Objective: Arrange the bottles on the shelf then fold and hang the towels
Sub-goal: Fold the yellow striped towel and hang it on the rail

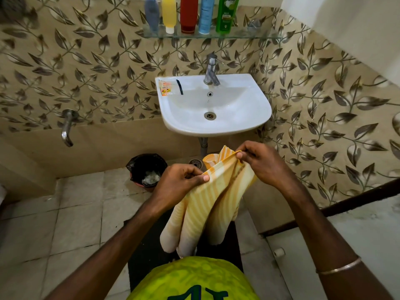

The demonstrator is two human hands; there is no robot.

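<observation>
A green and yellow shirt (192,280) fills the bottom centre of the frame, and just above it hangs a yellow and white striped towel (207,202), held up in the lower middle of the picture. The left hand (179,182) pinches the towel's upper edge between thumb and curled fingers; the right hand (264,163) pinches the other end of that edge a little higher. The cloth droops in loose folds between and below the two hands. A thin bangle (337,266) circles the right forearm at lower right. Left of the hands, a black-lined bin (147,169) stands on the tiled floor. Above is a white sink (255,118) with a tap (211,70). At the top centre, five bottles (189,14) stand in a row on a glass shelf (249,34).
</observation>
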